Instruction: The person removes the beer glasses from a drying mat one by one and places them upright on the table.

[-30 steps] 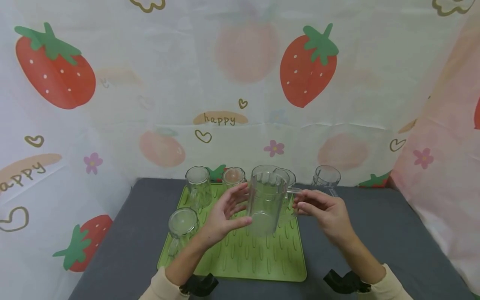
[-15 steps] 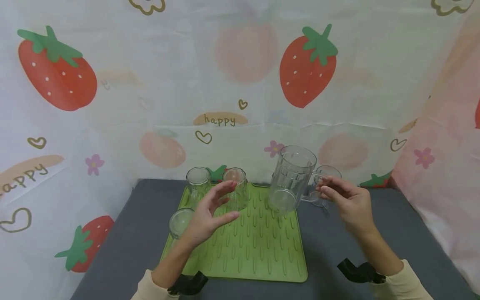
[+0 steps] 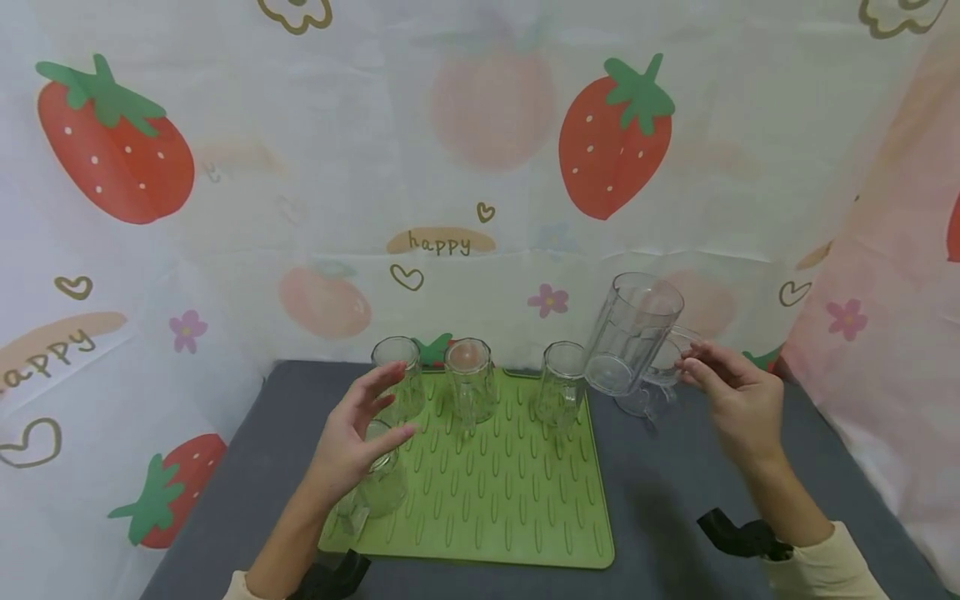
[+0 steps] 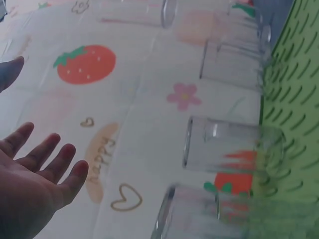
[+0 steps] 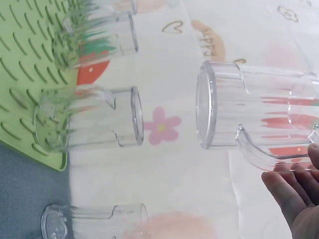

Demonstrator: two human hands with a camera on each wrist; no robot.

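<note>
A clear mug with a handle hangs in the air beyond the mat's right edge, its rim up and leaning right. My right hand pinches its handle between thumb and fingers; the right wrist view shows the fingertips at the handle. My left hand is empty, fingers spread and slightly bent, above the front left mug and partly covering it. Behind the held mug, another clear mug stands on the table to the mat's right, partly hidden.
A green ribbed mat lies on the dark grey tablecloth. Along its back edge stand a left mug, a middle mug and a right mug. A strawberry-print cloth hangs close behind.
My right hand has carried the mug right and up, from over the mat to past its right edge. My left hand has come away from the mug, moving left.
</note>
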